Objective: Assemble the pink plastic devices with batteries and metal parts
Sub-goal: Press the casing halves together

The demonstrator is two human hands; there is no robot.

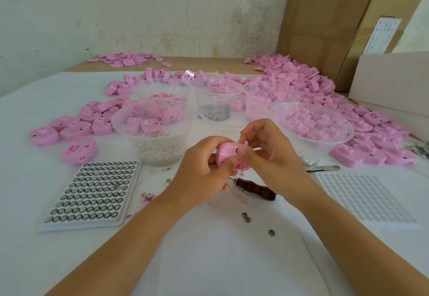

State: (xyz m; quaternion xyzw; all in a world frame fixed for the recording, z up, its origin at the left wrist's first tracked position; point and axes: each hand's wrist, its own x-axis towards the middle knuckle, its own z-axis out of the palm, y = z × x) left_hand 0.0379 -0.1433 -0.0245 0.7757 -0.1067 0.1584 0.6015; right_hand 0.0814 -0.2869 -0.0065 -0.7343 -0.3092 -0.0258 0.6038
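My left hand (199, 168) grips a pink plastic device (226, 152) above the middle of the table. My right hand (267, 149) pinches the same device from the right, its thumb on the top near a small hole. A white tray of button batteries (92, 191) lies to the left. Three loose button batteries (246, 217) lie in front of my hands. A clear bowl with small metal parts (157, 147) stands behind my left hand.
Several clear bowls (311, 123) of pink parts stand behind my hands, among heaps of pink devices (301, 82). A wooden-handled tool (257, 190) and tweezers (322, 168) lie under my right hand. An empty white battery tray (364, 195) lies at right; cardboard boxes (336, 28) stand behind.
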